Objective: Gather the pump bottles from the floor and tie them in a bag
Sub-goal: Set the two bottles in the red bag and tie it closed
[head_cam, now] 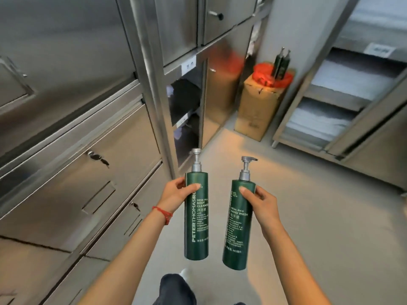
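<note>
From the head camera, the left hand [176, 193] grips a tall dark green plastic pump bottle with a silver pump head, labelled body cleanser [196, 219], near its shoulder, with the thumb across the front and the fingers curled behind. The bottle stands upright in the air just left of centre, at about seven o'clock from the middle of the view. A red string bracelet [164, 213] circles the left wrist.

The right hand [257, 202] grips a second dark green pump bottle with a silver pump head, labelled hand wash [239, 225], also near its shoulder, thumb on the front. It leans slightly, its base toward six o'clock, and sits just beside the first bottle without touching it.

At one o'clock, well apart from the hands, a brown cardboard box [256, 106] stands on the grey floor [319, 216]. A red plastic bag [267, 77] lies on top of it, with two more dark green pump bottles [282, 62] standing upright in it.

Stainless steel cabinets [77, 128] fill nine to twelve o'clock. A metal shelf rack with folded white linens [343, 84] stands at two o'clock.
</note>
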The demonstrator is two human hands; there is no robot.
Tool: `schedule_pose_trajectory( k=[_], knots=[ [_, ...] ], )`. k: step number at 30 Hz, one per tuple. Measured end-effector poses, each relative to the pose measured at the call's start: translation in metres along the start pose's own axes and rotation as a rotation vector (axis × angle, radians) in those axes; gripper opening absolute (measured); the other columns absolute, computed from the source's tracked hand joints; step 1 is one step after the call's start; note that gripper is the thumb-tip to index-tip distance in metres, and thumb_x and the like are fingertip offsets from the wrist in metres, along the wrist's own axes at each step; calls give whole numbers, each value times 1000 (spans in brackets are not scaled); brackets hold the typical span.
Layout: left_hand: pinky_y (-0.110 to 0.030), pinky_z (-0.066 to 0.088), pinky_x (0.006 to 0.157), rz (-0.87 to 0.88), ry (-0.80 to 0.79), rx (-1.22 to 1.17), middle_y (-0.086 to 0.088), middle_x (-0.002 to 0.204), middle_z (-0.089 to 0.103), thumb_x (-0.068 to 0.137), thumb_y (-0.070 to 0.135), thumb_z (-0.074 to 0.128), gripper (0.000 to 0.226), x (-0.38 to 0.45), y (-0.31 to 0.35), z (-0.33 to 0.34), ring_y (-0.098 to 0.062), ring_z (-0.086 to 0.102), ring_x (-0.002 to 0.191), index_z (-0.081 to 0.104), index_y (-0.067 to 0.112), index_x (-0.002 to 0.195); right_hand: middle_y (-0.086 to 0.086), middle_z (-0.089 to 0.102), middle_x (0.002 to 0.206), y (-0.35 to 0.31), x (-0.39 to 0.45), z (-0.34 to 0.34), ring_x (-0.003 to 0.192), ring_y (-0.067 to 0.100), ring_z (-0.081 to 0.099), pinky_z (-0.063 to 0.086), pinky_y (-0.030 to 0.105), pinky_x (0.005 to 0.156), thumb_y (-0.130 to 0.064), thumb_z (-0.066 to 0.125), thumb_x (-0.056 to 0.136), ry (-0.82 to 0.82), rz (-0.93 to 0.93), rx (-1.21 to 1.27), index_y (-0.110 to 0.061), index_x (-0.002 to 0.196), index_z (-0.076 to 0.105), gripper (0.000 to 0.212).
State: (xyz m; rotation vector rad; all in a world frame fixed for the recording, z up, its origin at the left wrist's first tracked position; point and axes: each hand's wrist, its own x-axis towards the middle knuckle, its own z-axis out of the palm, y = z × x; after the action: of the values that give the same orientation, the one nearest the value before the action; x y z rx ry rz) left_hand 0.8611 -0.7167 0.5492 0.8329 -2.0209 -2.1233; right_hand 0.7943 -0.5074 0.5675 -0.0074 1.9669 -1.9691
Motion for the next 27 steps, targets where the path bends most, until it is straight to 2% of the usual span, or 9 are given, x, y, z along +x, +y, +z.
schedule_pose_trajectory(
  k=[4, 8, 12, 16, 20, 27],
  knots=[
    [-13, 50, 52, 54, -130, 41, 6, 71, 70, 76, 6, 69, 16, 42, 28, 11, -4, 66, 60, 66, 21, 79, -12, 72, 62, -13, 18, 0, 56, 1, 64, 47, 11, 50, -11, 68, 79, 127, -26, 59, -16, 81, 68, 6],
    [-21, 53, 64, 96, -257, 123, -1, 82, 70, 77, 10, 69, 15, 78, 48, 21, -15, 66, 73, 65, 21, 86, -11, 73, 63, -22, 36, 1, 58, 1, 65, 48, 12, 52, -12, 69, 78, 231, -45, 97, -16, 83, 69, 7],
    [-30, 53, 71, 96, -328, 135, -5, 83, 68, 78, 8, 67, 13, 108, 61, 37, -21, 64, 77, 64, 19, 85, -11, 73, 64, -27, 56, -2, 59, 1, 66, 48, 12, 52, -13, 69, 78, 288, -51, 109, -14, 85, 69, 7],
    [-35, 53, 74, 102, -349, 147, -5, 84, 68, 78, 9, 68, 14, 144, 69, 57, -22, 64, 78, 64, 20, 85, -12, 73, 65, -32, 89, -13, 60, 1, 66, 48, 11, 52, -13, 69, 78, 312, -55, 106, -18, 83, 68, 6],
    [-27, 53, 69, 101, -366, 150, -2, 84, 70, 77, 12, 69, 13, 187, 79, 83, -18, 66, 77, 65, 22, 84, -12, 73, 65, -40, 137, -31, 60, 0, 66, 48, 11, 52, -13, 69, 78, 328, -63, 101, -16, 84, 69, 7],
    [-29, 53, 73, 94, -357, 148, -5, 86, 68, 80, 8, 66, 13, 278, 112, 151, -21, 64, 79, 64, 18, 88, -12, 73, 66, -72, 249, -77, 61, 0, 65, 48, 12, 54, -11, 69, 78, 308, -106, 95, -11, 88, 69, 10]
  ],
)
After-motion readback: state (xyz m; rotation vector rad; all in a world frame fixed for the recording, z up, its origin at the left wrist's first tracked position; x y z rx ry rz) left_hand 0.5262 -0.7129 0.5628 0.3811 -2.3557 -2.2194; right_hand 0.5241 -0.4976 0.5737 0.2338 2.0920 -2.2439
